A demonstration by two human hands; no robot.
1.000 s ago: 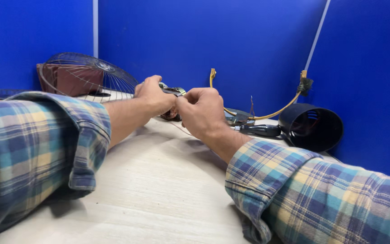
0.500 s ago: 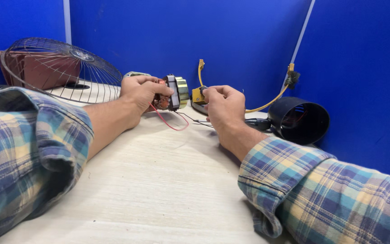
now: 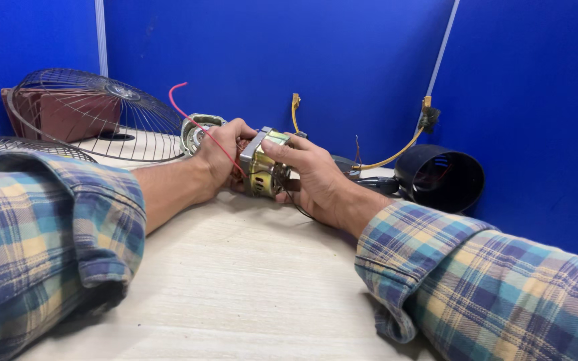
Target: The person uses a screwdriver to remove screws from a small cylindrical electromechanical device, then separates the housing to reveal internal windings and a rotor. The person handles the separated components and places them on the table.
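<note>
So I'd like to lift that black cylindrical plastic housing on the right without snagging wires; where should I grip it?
Grip the black cylindrical plastic housing by its upper rim, coming from above: it lies sideways, its open mouth showing wires inside.

Left hand and right hand clasped around a small brass-coloured motor on the pale table — red wire arcing over the left wrist. Behind: wire fan guard, black cylindrical housing (open end facing the camera).
</note>
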